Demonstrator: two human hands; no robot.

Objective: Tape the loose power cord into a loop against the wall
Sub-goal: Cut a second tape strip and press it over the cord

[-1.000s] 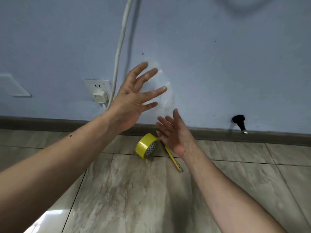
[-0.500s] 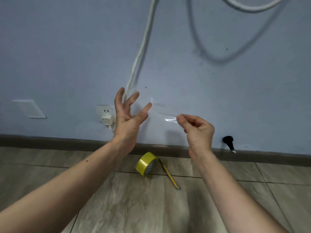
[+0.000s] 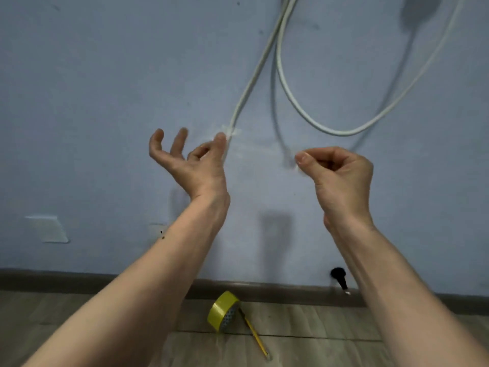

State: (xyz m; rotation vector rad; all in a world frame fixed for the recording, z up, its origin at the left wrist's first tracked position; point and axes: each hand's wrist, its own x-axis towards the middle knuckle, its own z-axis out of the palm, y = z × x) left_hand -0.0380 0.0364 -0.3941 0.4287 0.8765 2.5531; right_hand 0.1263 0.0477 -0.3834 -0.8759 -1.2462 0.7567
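A white power cord [image 3: 254, 78] runs down the blue wall [image 3: 105, 88] and hangs in a loose loop at the upper right. A strip of clear tape [image 3: 260, 149] stretches between my two hands, in front of the wall. My left hand [image 3: 190, 160] holds the tape's left end with thumb and forefinger right beside the cord, its other fingers spread. My right hand [image 3: 338, 170] pinches the tape's right end, fingers curled. Both hands are raised to about the same height.
A yellow tape roll [image 3: 223, 309] lies on the tiled floor by the dark baseboard [image 3: 53, 280], with a yellow utility knife [image 3: 255, 335] next to it. A black door stop [image 3: 338, 276] sticks out of the wall. A white wall plate [image 3: 46, 229] sits at the left.
Both hands have risen along the wall and moved apart, pulling the clear tape strip taut. The view has tilted up, bringing the cord's loop into sight.
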